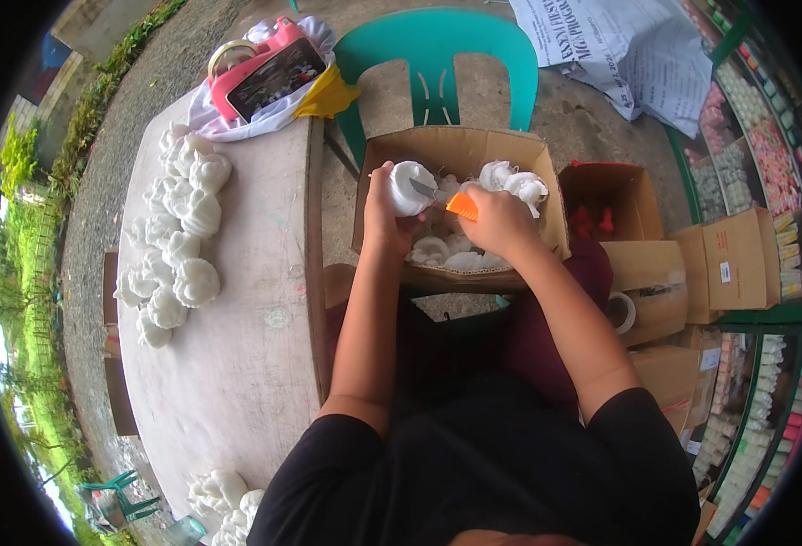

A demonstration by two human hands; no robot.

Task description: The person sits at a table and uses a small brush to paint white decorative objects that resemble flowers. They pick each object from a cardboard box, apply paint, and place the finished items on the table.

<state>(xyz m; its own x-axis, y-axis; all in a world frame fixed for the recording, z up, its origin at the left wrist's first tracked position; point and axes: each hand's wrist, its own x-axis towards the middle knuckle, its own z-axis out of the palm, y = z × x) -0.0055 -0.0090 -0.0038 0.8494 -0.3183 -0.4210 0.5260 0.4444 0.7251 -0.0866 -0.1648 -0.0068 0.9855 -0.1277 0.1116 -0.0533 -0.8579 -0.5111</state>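
My left hand (385,217) grips a round white moulded piece (410,193) by its side, over an open cardboard box (374,144). In my right hand (503,224) is a utility knife with an orange handle (462,207). Its blade (422,188) points left and lies against or just in front of the piece; I cannot tell whether it cuts in. Below my hands the box holds more white pieces (521,186) and pale scraps. The material of the pieces cannot be made out.
Several white moulded pieces (182,214) sit on the pale table (246,364) at my left. A phone (275,80) leans on a pink object beyond them. A green plastic chair (433,45) stands ahead. Cartons (651,273), a tape roll (619,312) and filled shelves (756,136) crowd the right.
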